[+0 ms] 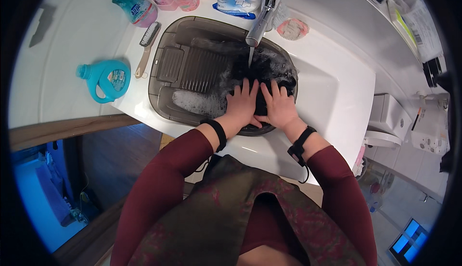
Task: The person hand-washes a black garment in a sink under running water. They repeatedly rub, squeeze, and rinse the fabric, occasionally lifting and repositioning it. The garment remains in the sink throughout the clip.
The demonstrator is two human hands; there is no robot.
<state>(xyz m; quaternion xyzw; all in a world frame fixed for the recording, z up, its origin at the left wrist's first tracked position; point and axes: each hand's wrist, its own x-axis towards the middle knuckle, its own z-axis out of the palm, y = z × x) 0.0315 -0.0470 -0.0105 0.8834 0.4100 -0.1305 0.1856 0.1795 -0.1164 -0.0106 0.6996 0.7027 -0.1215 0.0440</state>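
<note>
the left hand point(241, 107) and the right hand point(280, 109) lie side by side, palms down and fingers spread wide, on a soaked black cloth point(262, 68) — thumbs close together at the near edge. the cloth is bunched in the right part of a translucent grey-brown plastic basin point(154, 76), among suds. a curved chrome faucet point(264, 18) pours a thin stream of water point(250, 57) just beyond the fingers. left of the cloth are the basin's moulded ridges point(204, 69), with white foam point(197, 102) nearer the person. the basin stands on a glossy white sink point(353, 81). beside its left side are a beige-handled brush with pale bristles point(147, 47) and, farther left, a turquoise plastic jug with a handle point(113, 81). a pink-and-white crumpled pad point(292, 29) lies right of the faucet — well apart from both hands.
</note>
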